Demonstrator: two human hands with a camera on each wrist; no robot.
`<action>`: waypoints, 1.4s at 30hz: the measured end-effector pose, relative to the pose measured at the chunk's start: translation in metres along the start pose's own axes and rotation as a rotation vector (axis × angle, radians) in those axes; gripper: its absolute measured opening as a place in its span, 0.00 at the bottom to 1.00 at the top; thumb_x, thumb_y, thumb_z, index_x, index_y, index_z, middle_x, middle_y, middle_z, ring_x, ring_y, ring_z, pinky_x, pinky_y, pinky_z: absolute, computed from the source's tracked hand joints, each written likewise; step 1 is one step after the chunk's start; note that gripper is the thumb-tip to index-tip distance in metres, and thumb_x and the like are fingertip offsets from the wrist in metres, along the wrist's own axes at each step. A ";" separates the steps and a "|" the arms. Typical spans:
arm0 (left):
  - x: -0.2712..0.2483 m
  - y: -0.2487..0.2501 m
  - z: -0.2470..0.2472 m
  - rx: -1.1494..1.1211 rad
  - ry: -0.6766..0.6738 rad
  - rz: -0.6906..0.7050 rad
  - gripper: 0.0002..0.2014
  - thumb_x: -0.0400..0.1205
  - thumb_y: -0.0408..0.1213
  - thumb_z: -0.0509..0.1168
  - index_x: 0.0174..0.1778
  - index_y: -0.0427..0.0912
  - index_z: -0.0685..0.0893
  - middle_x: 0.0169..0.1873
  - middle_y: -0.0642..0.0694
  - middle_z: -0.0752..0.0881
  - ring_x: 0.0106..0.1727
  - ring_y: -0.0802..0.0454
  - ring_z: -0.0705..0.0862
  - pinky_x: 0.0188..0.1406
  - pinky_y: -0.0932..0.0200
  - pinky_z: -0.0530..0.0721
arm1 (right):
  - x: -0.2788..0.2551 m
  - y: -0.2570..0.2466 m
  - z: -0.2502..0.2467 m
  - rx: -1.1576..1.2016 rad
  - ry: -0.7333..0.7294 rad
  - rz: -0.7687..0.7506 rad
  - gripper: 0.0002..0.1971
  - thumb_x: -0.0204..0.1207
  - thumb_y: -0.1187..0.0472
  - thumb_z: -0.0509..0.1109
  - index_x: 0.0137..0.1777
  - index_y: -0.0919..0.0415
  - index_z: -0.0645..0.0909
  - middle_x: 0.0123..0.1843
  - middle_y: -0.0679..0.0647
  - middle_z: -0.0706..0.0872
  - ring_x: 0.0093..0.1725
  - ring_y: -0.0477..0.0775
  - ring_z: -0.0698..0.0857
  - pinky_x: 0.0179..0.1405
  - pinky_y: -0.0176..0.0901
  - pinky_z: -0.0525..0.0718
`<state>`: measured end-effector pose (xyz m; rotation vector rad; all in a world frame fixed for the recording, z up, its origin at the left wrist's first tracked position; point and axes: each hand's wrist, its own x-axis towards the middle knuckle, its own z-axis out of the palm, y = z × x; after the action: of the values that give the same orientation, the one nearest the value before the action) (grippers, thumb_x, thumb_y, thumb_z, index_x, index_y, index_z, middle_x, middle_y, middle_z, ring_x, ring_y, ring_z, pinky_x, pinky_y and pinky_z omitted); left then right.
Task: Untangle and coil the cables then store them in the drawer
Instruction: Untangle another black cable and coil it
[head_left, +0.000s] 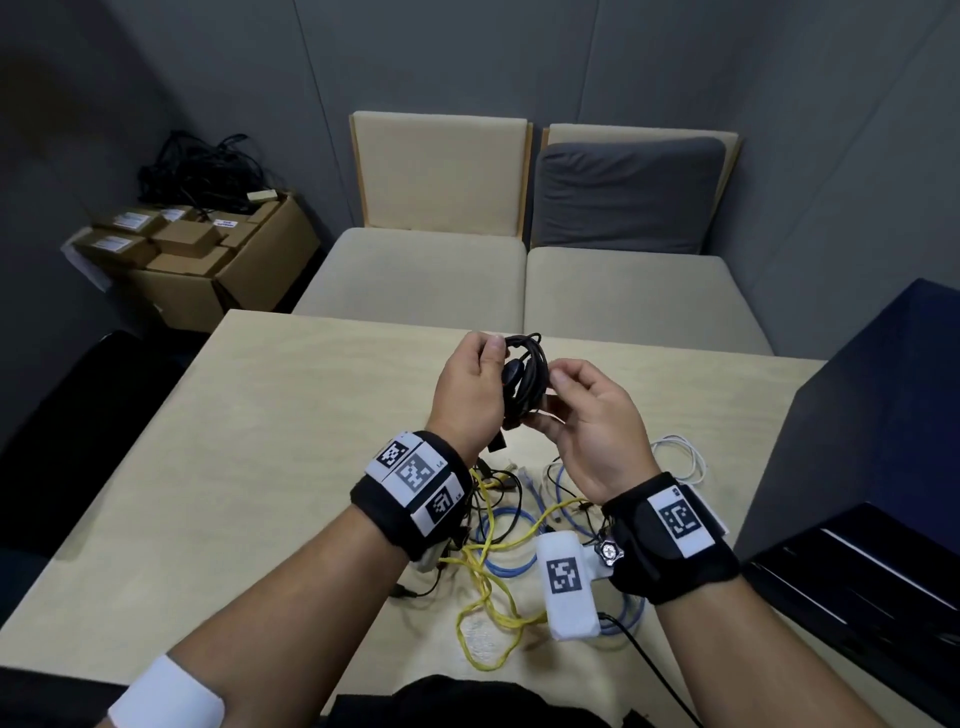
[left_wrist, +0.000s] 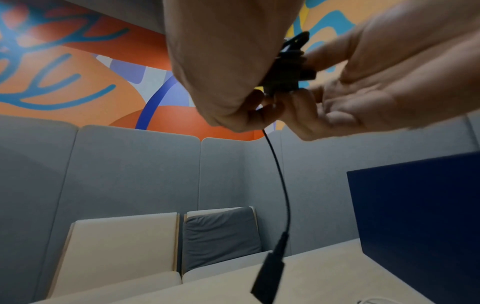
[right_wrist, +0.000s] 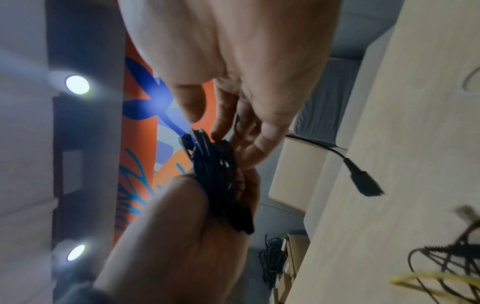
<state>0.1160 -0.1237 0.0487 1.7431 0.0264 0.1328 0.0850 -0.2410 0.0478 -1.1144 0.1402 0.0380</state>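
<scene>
Pale wood, the table (head_left: 291, 415) carries a yellow, blue and black tangle (head_left: 498, 525) at its near edge, waiting its turn. Above the middle you hold the black coil (head_left: 527, 374) upright, long axis vertical. Your left hand (head_left: 467, 400) clamps it so the loops keep. Your right hand (head_left: 592, 426) pinches its side, probably tucking the end. The plug (left_wrist: 270, 273) dangles downward.

Matt pale wood table (head_left: 291, 415), cloth chairs (head_left: 431, 270)

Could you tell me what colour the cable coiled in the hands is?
Black coiled cable; clearest in the head view.
</scene>
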 end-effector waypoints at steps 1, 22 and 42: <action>0.000 0.001 0.000 0.024 0.002 0.021 0.13 0.89 0.42 0.53 0.39 0.47 0.75 0.30 0.51 0.79 0.33 0.55 0.77 0.35 0.57 0.77 | -0.001 -0.001 0.000 -0.016 -0.006 -0.001 0.06 0.84 0.67 0.61 0.49 0.66 0.79 0.47 0.63 0.86 0.42 0.60 0.84 0.44 0.56 0.79; -0.007 0.004 0.000 -0.089 -0.278 0.053 0.12 0.83 0.43 0.64 0.55 0.42 0.72 0.32 0.54 0.72 0.29 0.66 0.74 0.33 0.68 0.77 | -0.001 -0.005 0.005 -0.072 0.050 -0.100 0.10 0.75 0.76 0.61 0.48 0.66 0.82 0.38 0.61 0.88 0.38 0.57 0.84 0.36 0.48 0.80; -0.006 0.000 0.005 -0.044 -0.273 0.061 0.11 0.86 0.26 0.52 0.62 0.41 0.71 0.43 0.41 0.81 0.40 0.54 0.79 0.38 0.57 0.85 | 0.005 -0.008 -0.003 -0.044 0.087 -0.026 0.09 0.65 0.70 0.64 0.45 0.64 0.75 0.37 0.62 0.79 0.33 0.56 0.78 0.29 0.47 0.77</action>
<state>0.1110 -0.1289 0.0475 1.7057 -0.2280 -0.0605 0.0907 -0.2470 0.0531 -1.1617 0.2029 -0.0310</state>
